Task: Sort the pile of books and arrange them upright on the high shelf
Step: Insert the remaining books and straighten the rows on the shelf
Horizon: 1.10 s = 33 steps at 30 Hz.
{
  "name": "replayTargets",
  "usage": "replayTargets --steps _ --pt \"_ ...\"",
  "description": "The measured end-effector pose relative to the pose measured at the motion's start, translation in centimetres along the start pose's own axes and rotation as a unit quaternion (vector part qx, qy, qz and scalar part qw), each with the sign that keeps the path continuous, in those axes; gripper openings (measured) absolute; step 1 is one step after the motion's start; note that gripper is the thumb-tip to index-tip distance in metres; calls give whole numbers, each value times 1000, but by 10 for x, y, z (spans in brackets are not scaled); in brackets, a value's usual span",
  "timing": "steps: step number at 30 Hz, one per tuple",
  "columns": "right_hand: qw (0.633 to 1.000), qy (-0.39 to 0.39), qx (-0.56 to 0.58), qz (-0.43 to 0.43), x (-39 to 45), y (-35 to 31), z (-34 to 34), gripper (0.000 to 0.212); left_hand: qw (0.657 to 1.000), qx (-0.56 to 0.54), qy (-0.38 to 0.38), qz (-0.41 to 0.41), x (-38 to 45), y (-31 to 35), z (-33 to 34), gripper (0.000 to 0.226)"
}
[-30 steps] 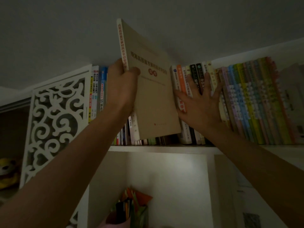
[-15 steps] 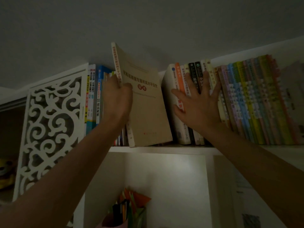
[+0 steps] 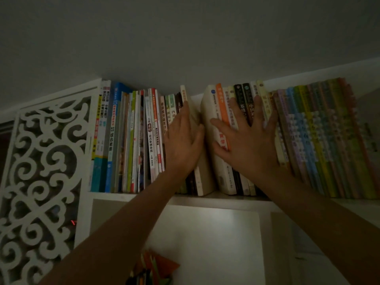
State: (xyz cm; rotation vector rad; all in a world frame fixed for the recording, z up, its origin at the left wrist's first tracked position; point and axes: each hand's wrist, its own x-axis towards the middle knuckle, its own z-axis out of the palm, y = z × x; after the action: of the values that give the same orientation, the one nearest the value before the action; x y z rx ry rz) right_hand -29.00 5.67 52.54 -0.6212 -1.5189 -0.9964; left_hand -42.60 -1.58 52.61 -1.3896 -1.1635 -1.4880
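Dim ceiling tops the high shelf. At frame centre the tan book stands upright, spine outward, leaning slightly left. Left hand presses it, fingers straight; right hand splays on neighbouring spines.

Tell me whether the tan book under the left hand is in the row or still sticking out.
In the row, upright. The tan book stands on the shelf between neighbouring spines, left hand flat against it.

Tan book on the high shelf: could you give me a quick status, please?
Left hand flat against tan book, upright in the row. Right hand open, bracing the neighbouring spines. Narrow gap between; nothing blocking.
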Motion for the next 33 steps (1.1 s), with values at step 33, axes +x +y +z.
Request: replayTargets --steps 33 --pt "981 -80 171 -48 126 -97 -7 49 970 227 -90 -5 91 -96 -100 57"
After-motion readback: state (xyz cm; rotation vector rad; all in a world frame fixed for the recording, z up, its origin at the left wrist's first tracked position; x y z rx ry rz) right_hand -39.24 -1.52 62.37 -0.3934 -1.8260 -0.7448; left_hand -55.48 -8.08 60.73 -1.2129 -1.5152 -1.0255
